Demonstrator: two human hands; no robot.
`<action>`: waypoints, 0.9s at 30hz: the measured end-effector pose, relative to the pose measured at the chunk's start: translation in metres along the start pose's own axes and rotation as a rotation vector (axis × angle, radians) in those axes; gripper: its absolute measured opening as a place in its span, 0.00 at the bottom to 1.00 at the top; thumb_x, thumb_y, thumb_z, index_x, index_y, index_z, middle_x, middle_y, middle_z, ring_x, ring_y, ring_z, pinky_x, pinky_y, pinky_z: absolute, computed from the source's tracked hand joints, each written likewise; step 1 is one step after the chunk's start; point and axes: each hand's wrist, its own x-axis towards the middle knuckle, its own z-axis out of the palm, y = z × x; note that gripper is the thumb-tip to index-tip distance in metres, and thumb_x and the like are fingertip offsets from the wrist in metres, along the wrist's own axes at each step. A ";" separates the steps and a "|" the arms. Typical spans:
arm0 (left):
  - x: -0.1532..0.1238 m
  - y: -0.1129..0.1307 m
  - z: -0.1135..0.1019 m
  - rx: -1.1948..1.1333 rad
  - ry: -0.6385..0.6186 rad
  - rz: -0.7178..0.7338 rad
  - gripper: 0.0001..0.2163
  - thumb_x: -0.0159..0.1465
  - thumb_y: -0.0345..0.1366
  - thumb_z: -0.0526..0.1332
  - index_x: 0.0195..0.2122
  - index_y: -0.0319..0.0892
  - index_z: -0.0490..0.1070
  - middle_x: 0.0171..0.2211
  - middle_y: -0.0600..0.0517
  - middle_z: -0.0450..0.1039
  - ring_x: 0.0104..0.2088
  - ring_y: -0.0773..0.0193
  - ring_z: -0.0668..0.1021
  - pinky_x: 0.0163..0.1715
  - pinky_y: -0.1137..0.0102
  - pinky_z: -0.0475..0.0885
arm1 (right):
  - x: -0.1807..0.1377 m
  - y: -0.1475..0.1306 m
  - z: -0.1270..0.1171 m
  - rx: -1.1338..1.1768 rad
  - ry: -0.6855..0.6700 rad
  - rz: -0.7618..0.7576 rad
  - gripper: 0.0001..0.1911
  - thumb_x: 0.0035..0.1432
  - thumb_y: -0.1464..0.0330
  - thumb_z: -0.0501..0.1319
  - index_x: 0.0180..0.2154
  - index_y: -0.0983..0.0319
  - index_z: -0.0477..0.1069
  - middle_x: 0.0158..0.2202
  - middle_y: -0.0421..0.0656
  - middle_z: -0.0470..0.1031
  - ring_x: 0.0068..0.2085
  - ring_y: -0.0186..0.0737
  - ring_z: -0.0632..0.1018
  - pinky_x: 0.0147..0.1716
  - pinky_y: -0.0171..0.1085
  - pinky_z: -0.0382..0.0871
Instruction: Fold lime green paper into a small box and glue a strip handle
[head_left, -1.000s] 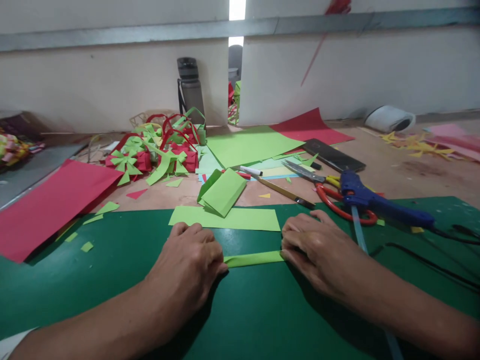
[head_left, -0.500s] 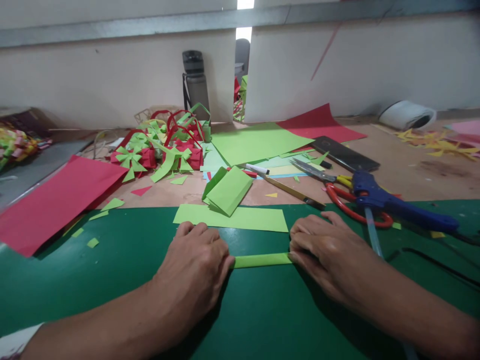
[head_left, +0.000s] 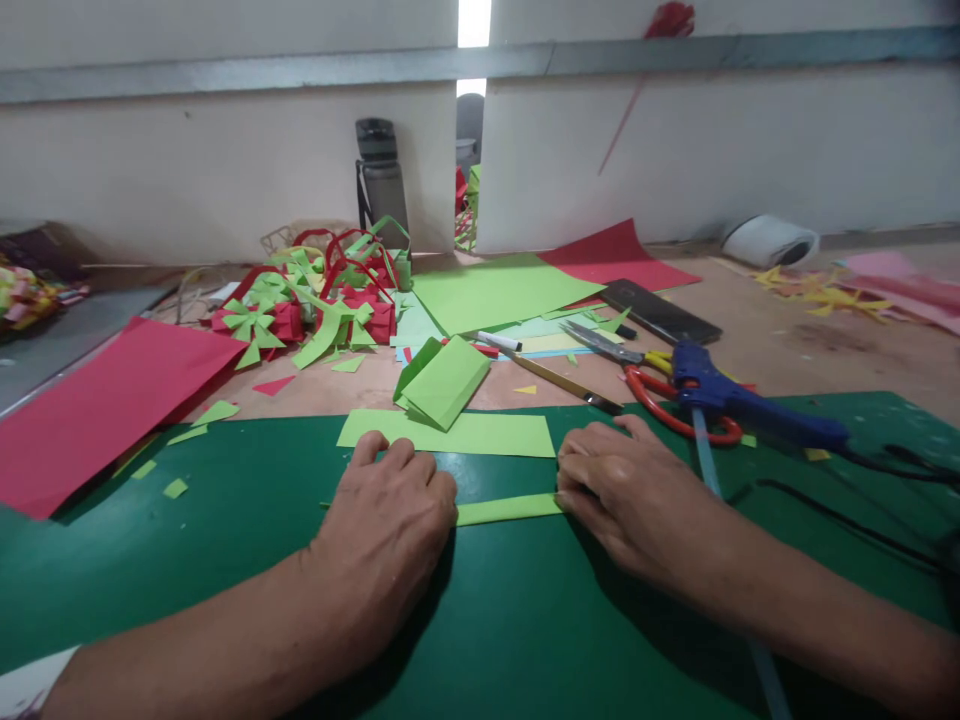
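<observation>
A narrow green paper strip (head_left: 510,509) stretches across the green mat (head_left: 495,610) between my two hands. My left hand (head_left: 397,500) is closed, curled over the strip's left part; a sliver of green shows past its far side. The fingers of my right hand (head_left: 607,480) are pinched on the right end. Just beyond the strip lies a flat green paper rectangle (head_left: 495,434), and a folded green paper piece (head_left: 448,382) rests partly on it.
Red-handled scissors (head_left: 652,395) and a blue glue gun (head_left: 750,395) lie at right near a phone (head_left: 660,310). A brush (head_left: 562,378), green sheet (head_left: 502,285) and red sheet (head_left: 120,400) lie around. Paper baskets (head_left: 330,290) and a bottle (head_left: 382,185) stand behind.
The view has shifted slightly, so most things sit a little further left. My left hand has moved relative to the strip, and a bit of green now shows on its far left side.
</observation>
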 end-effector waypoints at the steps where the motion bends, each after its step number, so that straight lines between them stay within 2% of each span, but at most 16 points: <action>1: 0.000 0.000 0.000 0.005 0.001 0.005 0.11 0.63 0.27 0.50 0.25 0.41 0.65 0.24 0.49 0.68 0.29 0.57 0.69 0.35 0.58 0.58 | 0.000 -0.001 -0.001 -0.006 -0.015 0.010 0.14 0.58 0.72 0.51 0.20 0.62 0.61 0.26 0.43 0.68 0.30 0.39 0.67 0.36 0.43 0.54; 5: -0.002 0.002 -0.001 0.032 -0.014 0.010 0.10 0.63 0.26 0.49 0.27 0.42 0.65 0.26 0.50 0.67 0.30 0.56 0.69 0.36 0.57 0.58 | -0.001 -0.003 -0.004 -0.013 -0.052 0.048 0.11 0.58 0.73 0.52 0.24 0.62 0.64 0.28 0.42 0.68 0.31 0.40 0.68 0.37 0.44 0.55; 7: -0.002 0.002 -0.002 0.047 0.000 0.037 0.09 0.62 0.25 0.50 0.35 0.43 0.67 0.29 0.50 0.68 0.31 0.56 0.69 0.37 0.58 0.59 | -0.004 -0.004 -0.004 -0.014 -0.018 0.032 0.07 0.57 0.75 0.53 0.29 0.62 0.67 0.30 0.43 0.70 0.34 0.41 0.69 0.41 0.47 0.55; 10: -0.003 0.002 -0.007 0.050 0.017 0.155 0.16 0.63 0.27 0.50 0.50 0.51 0.61 0.33 0.51 0.67 0.32 0.57 0.69 0.36 0.60 0.59 | -0.010 -0.006 -0.002 -0.101 0.127 -0.106 0.11 0.57 0.78 0.52 0.37 0.60 0.69 0.34 0.44 0.71 0.38 0.43 0.70 0.47 0.54 0.51; 12: -0.005 0.001 -0.010 0.037 0.006 0.221 0.18 0.65 0.31 0.50 0.54 0.56 0.56 0.34 0.51 0.67 0.32 0.58 0.68 0.36 0.60 0.59 | -0.014 -0.007 -0.001 -0.191 0.212 -0.246 0.13 0.59 0.78 0.50 0.40 0.59 0.69 0.35 0.45 0.71 0.39 0.45 0.69 0.50 0.57 0.48; 15: -0.006 0.000 -0.011 0.017 -0.004 0.256 0.17 0.66 0.34 0.49 0.55 0.57 0.56 0.35 0.50 0.66 0.34 0.57 0.68 0.38 0.59 0.58 | -0.016 -0.006 0.000 -0.265 0.244 -0.426 0.14 0.61 0.75 0.49 0.44 0.60 0.69 0.34 0.46 0.70 0.39 0.45 0.68 0.50 0.58 0.49; 19: -0.007 -0.001 -0.005 0.022 0.020 0.265 0.17 0.66 0.35 0.49 0.56 0.57 0.55 0.34 0.50 0.65 0.33 0.57 0.67 0.37 0.59 0.57 | -0.013 -0.001 0.002 -0.285 0.228 -0.559 0.14 0.61 0.73 0.50 0.47 0.61 0.67 0.32 0.44 0.69 0.36 0.44 0.67 0.49 0.57 0.52; 23: -0.006 -0.002 0.000 0.016 0.025 0.280 0.16 0.66 0.35 0.50 0.54 0.55 0.57 0.34 0.50 0.64 0.33 0.57 0.66 0.37 0.58 0.57 | -0.013 0.007 0.003 -0.301 0.185 -0.621 0.10 0.62 0.72 0.50 0.41 0.64 0.69 0.31 0.44 0.68 0.36 0.43 0.66 0.48 0.53 0.52; 27: -0.006 -0.004 0.000 0.000 0.023 0.305 0.15 0.66 0.34 0.50 0.54 0.54 0.58 0.34 0.50 0.65 0.33 0.58 0.67 0.37 0.60 0.56 | -0.018 0.020 -0.002 -0.340 0.122 -0.603 0.06 0.60 0.73 0.54 0.36 0.64 0.69 0.33 0.42 0.69 0.38 0.43 0.66 0.47 0.50 0.52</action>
